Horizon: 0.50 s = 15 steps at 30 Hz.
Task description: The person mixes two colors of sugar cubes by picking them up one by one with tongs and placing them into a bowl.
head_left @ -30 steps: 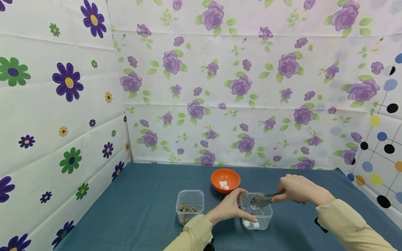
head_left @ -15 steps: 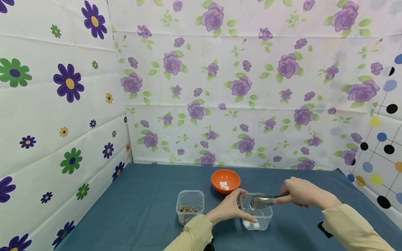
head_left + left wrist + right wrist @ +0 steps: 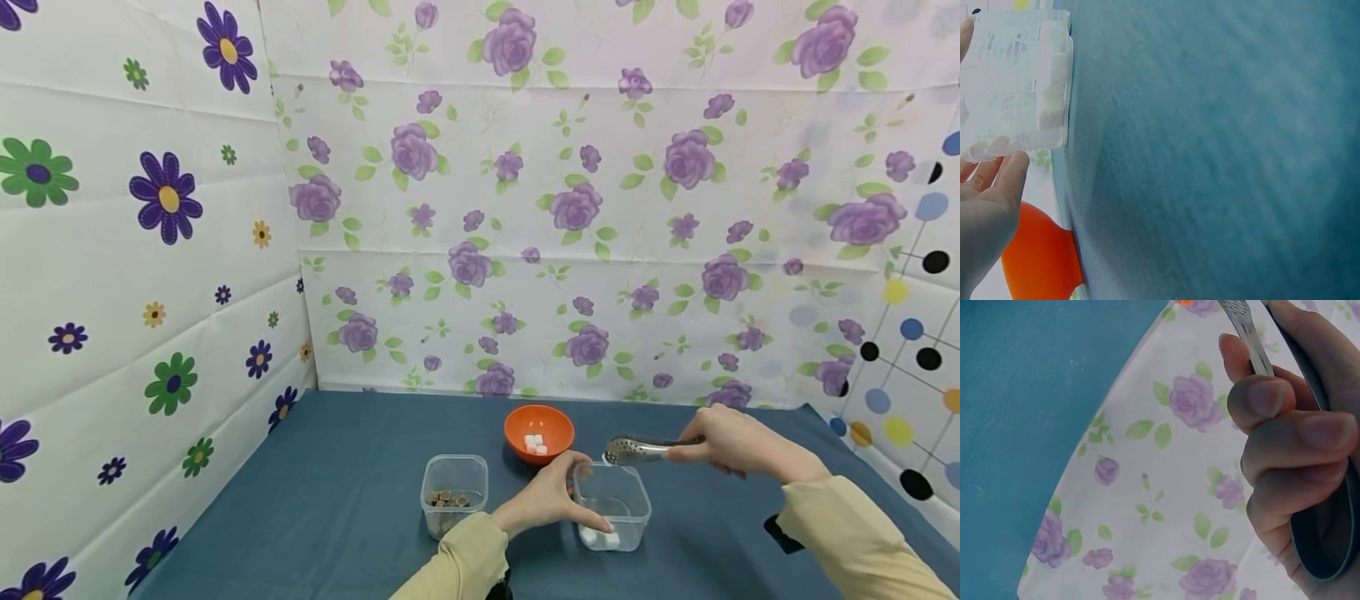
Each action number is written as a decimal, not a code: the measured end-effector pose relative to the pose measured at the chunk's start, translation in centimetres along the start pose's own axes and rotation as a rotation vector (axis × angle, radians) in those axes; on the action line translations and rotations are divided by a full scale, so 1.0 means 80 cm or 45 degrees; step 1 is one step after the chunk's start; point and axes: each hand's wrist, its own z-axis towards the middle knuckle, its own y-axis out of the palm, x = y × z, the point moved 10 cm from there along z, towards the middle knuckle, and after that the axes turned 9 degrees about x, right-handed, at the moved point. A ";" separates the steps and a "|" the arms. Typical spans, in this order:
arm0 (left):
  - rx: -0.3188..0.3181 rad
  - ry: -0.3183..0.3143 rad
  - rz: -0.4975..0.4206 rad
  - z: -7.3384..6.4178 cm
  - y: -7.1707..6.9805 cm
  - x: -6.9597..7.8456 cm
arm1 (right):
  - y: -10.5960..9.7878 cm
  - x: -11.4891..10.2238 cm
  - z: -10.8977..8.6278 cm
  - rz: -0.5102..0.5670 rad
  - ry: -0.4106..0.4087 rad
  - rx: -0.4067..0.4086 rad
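My right hand (image 3: 738, 443) grips a pair of metal tongs (image 3: 643, 450) with perforated tips, its fingers curled round the arms in the right wrist view. The tips are above the far rim of a clear plastic container (image 3: 633, 510), with a bit of white at their end. My left hand (image 3: 546, 500) holds that container from its left, thumb on the near side and fingers at the far side. White cubes (image 3: 611, 540) lie on its bottom; the left wrist view shows them through the wall. Behind it stands an orange bowl (image 3: 517, 433) with several white cubes inside.
Left of my left hand stands a second clear container (image 3: 455, 468) holding small brown pieces (image 3: 448, 500). A dark blue cloth (image 3: 360, 483) covers the table, with flowered sheets behind and at the left. A black object (image 3: 783, 533) lies near my right sleeve.
The tongs have risen from inside the container to above its far rim, and my right hand has moved up and slightly right. My left hand and the container stay put.
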 end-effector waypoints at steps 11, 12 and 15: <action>0.002 -0.010 -0.011 -0.001 -0.001 -0.001 | -0.002 0.010 0.027 -0.072 0.026 0.084; 0.001 -0.012 -0.012 -0.001 -0.001 -0.001 | -0.003 0.008 0.030 -0.077 0.018 0.092; -0.002 -0.017 -0.016 -0.001 -0.001 -0.001 | -0.003 0.001 0.040 -0.084 -0.026 0.111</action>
